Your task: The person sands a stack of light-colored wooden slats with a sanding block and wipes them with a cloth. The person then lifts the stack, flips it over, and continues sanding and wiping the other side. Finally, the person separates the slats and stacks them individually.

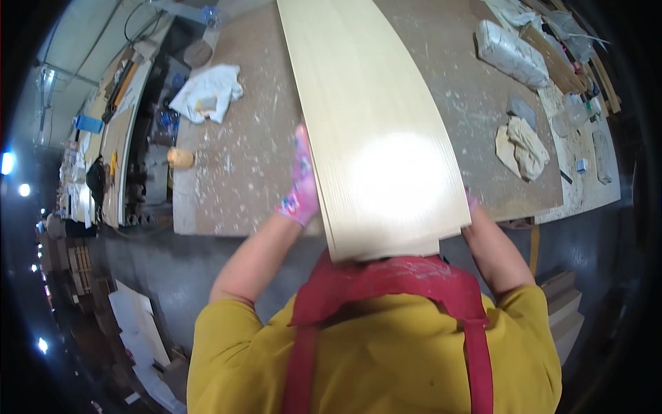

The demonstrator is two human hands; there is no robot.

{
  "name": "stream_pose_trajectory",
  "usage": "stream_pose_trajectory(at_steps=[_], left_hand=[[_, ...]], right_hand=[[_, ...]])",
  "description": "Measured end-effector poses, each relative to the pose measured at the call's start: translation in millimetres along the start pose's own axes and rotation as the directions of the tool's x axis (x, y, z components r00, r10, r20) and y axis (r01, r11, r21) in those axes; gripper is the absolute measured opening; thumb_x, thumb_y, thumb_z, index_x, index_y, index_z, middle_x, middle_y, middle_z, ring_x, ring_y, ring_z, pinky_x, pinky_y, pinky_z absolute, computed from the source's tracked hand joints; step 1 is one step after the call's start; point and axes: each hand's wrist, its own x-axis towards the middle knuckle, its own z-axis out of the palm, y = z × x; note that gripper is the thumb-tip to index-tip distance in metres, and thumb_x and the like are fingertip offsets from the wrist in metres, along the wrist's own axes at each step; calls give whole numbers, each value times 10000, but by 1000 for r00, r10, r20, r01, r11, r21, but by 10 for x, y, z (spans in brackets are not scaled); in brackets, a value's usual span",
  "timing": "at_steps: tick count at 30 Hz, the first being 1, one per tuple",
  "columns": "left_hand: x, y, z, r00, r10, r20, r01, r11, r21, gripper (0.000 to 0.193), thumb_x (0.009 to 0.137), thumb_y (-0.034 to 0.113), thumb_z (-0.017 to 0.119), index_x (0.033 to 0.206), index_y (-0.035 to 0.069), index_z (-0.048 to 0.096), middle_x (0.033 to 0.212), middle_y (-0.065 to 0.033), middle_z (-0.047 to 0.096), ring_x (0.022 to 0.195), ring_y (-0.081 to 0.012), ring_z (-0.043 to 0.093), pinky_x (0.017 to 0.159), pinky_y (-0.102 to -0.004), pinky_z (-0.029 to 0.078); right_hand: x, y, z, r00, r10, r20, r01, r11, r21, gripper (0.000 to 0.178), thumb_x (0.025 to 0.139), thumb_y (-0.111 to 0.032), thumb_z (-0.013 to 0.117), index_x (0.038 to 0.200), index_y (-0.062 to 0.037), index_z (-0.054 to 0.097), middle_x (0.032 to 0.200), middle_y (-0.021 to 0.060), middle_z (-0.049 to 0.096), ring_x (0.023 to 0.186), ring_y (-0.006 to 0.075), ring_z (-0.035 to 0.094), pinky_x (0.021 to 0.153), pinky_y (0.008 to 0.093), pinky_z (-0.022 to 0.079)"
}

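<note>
A long pale wooden panel (358, 103) with a curved right edge runs from the far side of the workbench toward my body. Its near end has a stepped corner and overlaps my red apron (400, 279). A bright glare covers part of its face. At the panel's left edge, my left hand (301, 183) wears a pink patterned glove and grips the side, its fingers partly hidden by the wood. Only a sliver of my gloved right hand (472, 201) shows beside the right edge; the panel covers its fingers.
The brown, paint-flecked workbench (241, 159) bears a white cloth (209, 93) and a yellowish roll-shaped piece (181, 158) at left. Toward the right lie a beige cloth (524, 148) and a white wrapped bundle (512, 54). A cluttered side bench (124, 138) stands farther left.
</note>
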Motion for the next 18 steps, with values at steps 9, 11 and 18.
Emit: stream_pose_trajectory(at_steps=[9, 11, 18], left_hand=[[224, -93, -271, 948, 249, 197, -315, 674, 668, 471, 1067, 361, 341, 1412, 51, 418, 1323, -89, 547, 1246, -214, 511, 1119, -397, 369], [198, -174, -344, 976, 217, 31, -196, 799, 568, 459, 1072, 394, 332, 1378, 69, 434, 1285, -85, 547, 1194, -197, 523, 1070, -372, 386], [118, 76, -316, 942, 285, -180, -261, 954, 146, 618, 1047, 508, 364, 1464, 53, 346, 1377, -95, 503, 1237, -176, 503, 1033, -343, 441]], right_hand=[[-78, 19, 115, 996, 58, -68, -53, 995, 80, 658, 1036, -504, 330, 1454, 1, 389, 1307, 183, 578, 1111, 243, 648, 871, 342, 580], [-94, 50, 108, 997, 54, -55, -48, 993, 103, 660, 1036, -503, 331, 1459, 0, 383, 1311, 183, 575, 1116, 246, 645, 879, 342, 576], [-167, 99, -24, 999, 42, -13, -37, 966, 255, 665, 1036, -497, 333, 1479, -1, 360, 1328, 183, 566, 1133, 257, 636, 906, 342, 564]])
